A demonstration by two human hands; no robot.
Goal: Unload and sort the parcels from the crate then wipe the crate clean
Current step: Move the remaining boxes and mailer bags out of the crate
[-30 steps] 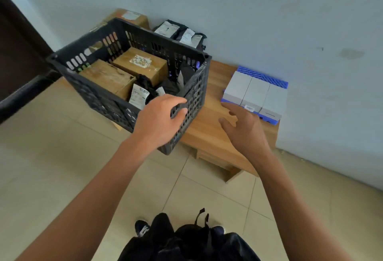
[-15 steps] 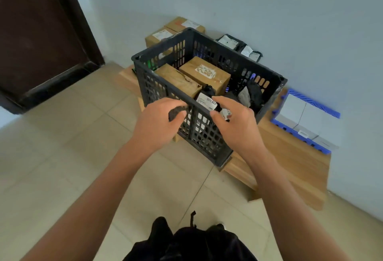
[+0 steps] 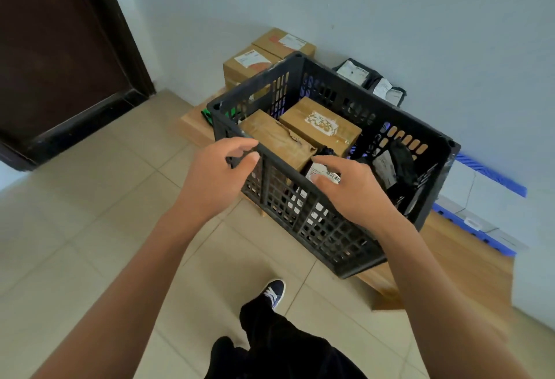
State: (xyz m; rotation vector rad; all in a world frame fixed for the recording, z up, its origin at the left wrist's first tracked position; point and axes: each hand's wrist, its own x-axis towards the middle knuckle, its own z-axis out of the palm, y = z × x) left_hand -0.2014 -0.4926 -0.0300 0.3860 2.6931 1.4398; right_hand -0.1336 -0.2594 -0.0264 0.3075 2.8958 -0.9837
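Both hands at the near rim of a loaded black crate

The crate (image 3: 324,228) sits on a low wooden surface (image 3: 468,258) by the wall. The left hand (image 3: 216,174) curls its fingers and thumb round the near rim at the corner; the right hand (image 3: 351,189) hovers over the rim, fingers loosely spread, holding nothing. Inside lie two brown boxes (image 3: 321,126) side by side, a white-labelled parcel (image 3: 327,174) under the right hand, and dark bags (image 3: 399,165) at the right end. Behind the crate stand two more labelled cartons (image 3: 255,63) and black bags (image 3: 369,81); white boxes on a blue tray (image 3: 480,228) lie to its right
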